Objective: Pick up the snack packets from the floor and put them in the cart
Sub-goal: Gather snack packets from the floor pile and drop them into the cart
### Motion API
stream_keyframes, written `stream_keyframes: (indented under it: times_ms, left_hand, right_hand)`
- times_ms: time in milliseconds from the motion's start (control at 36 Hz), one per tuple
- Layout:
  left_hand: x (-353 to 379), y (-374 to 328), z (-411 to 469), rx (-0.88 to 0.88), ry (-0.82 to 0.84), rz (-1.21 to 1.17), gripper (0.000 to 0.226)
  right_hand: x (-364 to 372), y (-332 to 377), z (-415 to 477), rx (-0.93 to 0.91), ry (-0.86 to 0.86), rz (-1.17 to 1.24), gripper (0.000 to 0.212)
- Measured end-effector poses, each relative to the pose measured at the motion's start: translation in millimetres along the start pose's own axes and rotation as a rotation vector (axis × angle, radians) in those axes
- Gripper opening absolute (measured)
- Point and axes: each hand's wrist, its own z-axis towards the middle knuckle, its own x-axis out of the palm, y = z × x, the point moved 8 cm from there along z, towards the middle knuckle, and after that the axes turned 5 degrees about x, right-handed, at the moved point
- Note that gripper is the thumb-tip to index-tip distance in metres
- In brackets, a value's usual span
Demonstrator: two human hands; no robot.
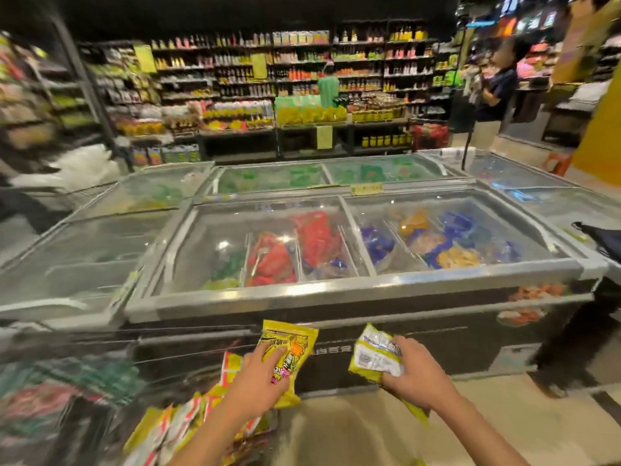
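My left hand (257, 381) grips a yellow snack packet (289, 341) with a cartoon print, held upright in front of the freezer. My right hand (415, 375) grips another yellow packet (373, 354), its white back label facing me. Both hands are raised side by side, apart from each other. Below my left arm lies a pile of yellow and red snack packets (188, 422) inside the wire cart (77, 381) at the lower left, which looks blurred. The floor below my hands shows no packets in this view.
A long glass-topped chest freezer (336, 290) full of frozen goods stands straight ahead. Stocked shelves (285, 79) line the back wall. A person in dark clothes (497, 85) stands at the far right. Beige floor (504, 415) stretches to the right.
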Motion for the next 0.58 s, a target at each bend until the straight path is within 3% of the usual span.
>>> stream_keyframes:
  times_ms: [167, 472, 583]
  left_hand:
    - [-21, 90, -62, -0.187, -0.036, -0.002, 0.067]
    - [-60, 228, -116, -0.334, -0.059, -0.067, 0.065]
    - [-71, 281, -114, -0.350, -0.080, -0.095, 0.064]
  right_hand:
    - [74, 84, 11, -0.145, 0.180, -0.089, 0.072]
    - [176, 236, 37, -0.329, 0.297, -0.177, 0.065]
    - [213, 282, 50, -0.323, 0.328, -0.190, 0.072]
